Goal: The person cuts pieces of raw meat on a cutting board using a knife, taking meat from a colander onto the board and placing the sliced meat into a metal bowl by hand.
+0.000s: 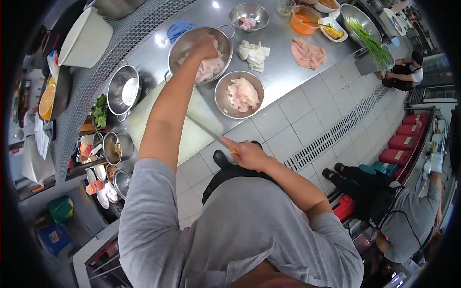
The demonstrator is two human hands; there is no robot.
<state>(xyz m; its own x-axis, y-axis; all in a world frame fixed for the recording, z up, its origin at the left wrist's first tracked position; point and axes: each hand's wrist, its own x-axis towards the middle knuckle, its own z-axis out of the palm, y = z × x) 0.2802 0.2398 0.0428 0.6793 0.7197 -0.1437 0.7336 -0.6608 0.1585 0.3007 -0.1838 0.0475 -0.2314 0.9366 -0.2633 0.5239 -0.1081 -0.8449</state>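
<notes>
Head view: over the steel desk [278, 72], a two-handled colander [185, 41] holds pale pink meat pieces [210, 71], and the left hand [205, 48] is down among them; I can't tell whether its fingers are open or closed. Beside it, a steel bowl [219, 91] carries a mound of lumpy pinkish meat [242, 95]. Farther back, a smaller bowl [235, 17] has some pink scraps, an orange tub [302, 29] sits next to a white dish of yellow food, and green stalks [370, 43] hang over the rim of a large bowl

The steel bowl stands near the desk's front edge, with the tiled floor [312, 101] just past it; a long drain grate [331, 132] crosses those tiles, and a co-worker [408, 211] is well apart to the right. The right hand's [250, 156] fingers grip the yellow handle of a knife [206, 128], its long, narrow grey blade slanting to the pale cutting board [192, 141], under the left forearm
</notes>
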